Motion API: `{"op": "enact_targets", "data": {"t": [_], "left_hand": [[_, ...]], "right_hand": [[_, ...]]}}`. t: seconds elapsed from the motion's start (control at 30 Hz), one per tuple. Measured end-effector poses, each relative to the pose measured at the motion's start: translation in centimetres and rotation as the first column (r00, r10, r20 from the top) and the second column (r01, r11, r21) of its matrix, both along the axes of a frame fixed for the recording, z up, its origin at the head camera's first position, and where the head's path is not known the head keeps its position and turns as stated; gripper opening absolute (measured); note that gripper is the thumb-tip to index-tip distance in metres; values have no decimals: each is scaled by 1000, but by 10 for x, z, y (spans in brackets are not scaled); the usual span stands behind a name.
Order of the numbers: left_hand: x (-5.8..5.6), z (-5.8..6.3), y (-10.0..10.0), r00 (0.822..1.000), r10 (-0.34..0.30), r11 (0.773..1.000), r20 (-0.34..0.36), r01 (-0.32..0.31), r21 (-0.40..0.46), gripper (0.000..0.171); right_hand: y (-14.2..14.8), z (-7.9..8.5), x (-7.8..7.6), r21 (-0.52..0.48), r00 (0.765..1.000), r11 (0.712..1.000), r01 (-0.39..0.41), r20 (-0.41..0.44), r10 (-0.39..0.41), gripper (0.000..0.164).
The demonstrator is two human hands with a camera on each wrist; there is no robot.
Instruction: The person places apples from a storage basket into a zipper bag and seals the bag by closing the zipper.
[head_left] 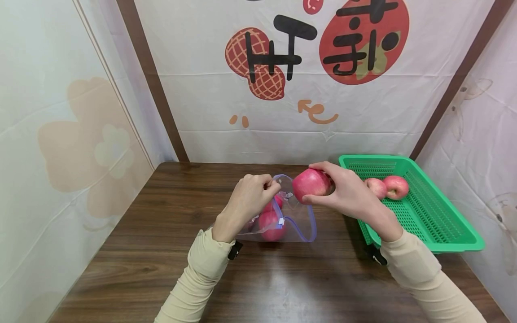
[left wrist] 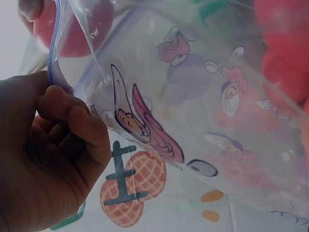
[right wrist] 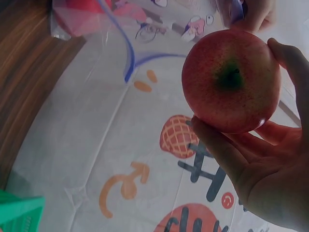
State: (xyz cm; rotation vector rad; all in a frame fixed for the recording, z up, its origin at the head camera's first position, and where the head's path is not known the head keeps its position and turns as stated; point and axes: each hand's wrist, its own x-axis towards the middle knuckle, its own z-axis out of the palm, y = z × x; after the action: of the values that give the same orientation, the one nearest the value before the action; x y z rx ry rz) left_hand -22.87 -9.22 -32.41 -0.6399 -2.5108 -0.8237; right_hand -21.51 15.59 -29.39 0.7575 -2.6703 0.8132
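My left hand (head_left: 251, 196) pinches the upper edge of a clear zip bag (left wrist: 203, 125) with a blue-purple zip strip and printed cartoon figures. Red apples (head_left: 272, 226) sit inside the bag, low on the table. In my right hand (head_left: 349, 193) a red apple (head_left: 310, 185) is held between thumb and fingers, raised right beside the bag's mouth. The right wrist view shows the stem end of this held apple (right wrist: 231, 81) facing the camera. The bag's mouth gapes toward the right hand, its blue strip (head_left: 313, 224) bowed outward.
A green plastic basket (head_left: 452, 224) stands on the right of the dark wooden table (head_left: 161, 233), with two apples (head_left: 396, 187) visible in it. Behind the table hangs a white printed cloth (head_left: 194, 89), with further cloth on both sides.
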Motion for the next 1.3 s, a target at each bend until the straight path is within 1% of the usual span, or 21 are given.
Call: {"op": "enact_targets", "data": {"t": [0.13,0.33,0.47,0.6,0.73,0.83,0.93,1.03,1.1,1.3], "left_hand": [[0,1,0,1000,4,1000,3,-4,-7,28],[0,2,0,1000,3,1000,9,-3,-13,28],[0,2,1,1000,2,1000,-2,-2,-16,28],[0,2,1,1000,0,1000,-11,0,-12,29],[1,5,1,1000,-12,1000,-11,12,5,29],[1,9,-1,1000,-15,1000,-26,15,22,30],[1,13,-3,999,-16,999,-33,18,43,30],[1,14,-4,999,-15,997,-34,17,71,30],[0,14,-4,999,-11,997,-37,14,81,29],[-3,10,-5,999,1,997,-54,4,77,28]], "right_hand": [[-7,-2,2,-4,1000,1000,-17,17,17,74],[-15,-2,8,-5,1000,1000,-30,-4,30,75],[-19,-4,8,14,999,999,-40,-4,40,76],[-22,-9,4,33,999,998,-49,-4,49,77],[-28,-16,-2,53,997,997,-56,-41,59,76],[-35,-22,-9,79,995,995,-67,-75,73,74],[-40,-26,-15,100,992,992,-77,-89,86,74],[-42,-30,-19,94,993,992,-85,-77,92,70],[-42,-32,-21,82,993,992,-98,-49,103,65],[-37,-38,-25,92,987,985,-148,71,141,45]]}}
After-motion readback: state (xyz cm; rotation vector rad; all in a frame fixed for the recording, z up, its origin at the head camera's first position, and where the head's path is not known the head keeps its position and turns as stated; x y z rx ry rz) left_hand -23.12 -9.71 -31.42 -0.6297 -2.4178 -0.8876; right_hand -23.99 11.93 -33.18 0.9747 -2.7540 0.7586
